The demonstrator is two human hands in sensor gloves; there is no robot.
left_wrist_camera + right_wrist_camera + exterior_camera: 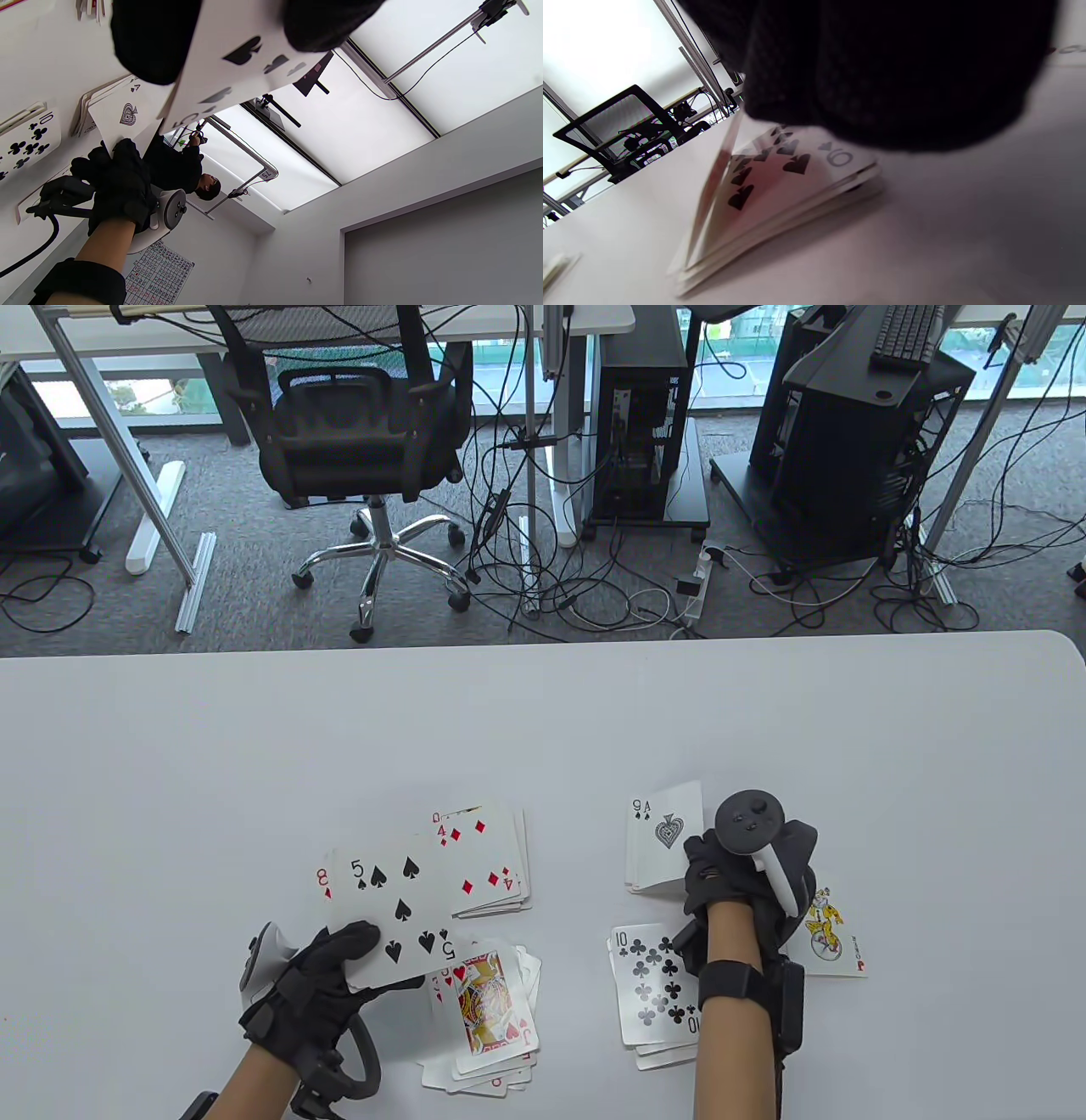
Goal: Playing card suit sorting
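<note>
My left hand (356, 952) grips a small held stack by its near corner; the five of spades (394, 903) lies face up on top, and a red eight (323, 884) peeks out beneath. In the left wrist view, dark fingertips (152, 40) clamp that five of spades (242, 63). My right hand (697, 855) pinches the ace of spades (666, 831) by its near edge, tilted up over the spades pile (649, 884). The right wrist view shows the ace (717, 169) lifted off a numbered spade card (797, 165).
The diamonds pile (492, 861) lies beyond my left hand. Beside that hand is the hearts pile, topped by a jack (484, 1014). A clubs pile showing the ten (652, 993) lies by my right wrist, with a joker (830, 940) to its right. The table's far half (543, 712) is bare.
</note>
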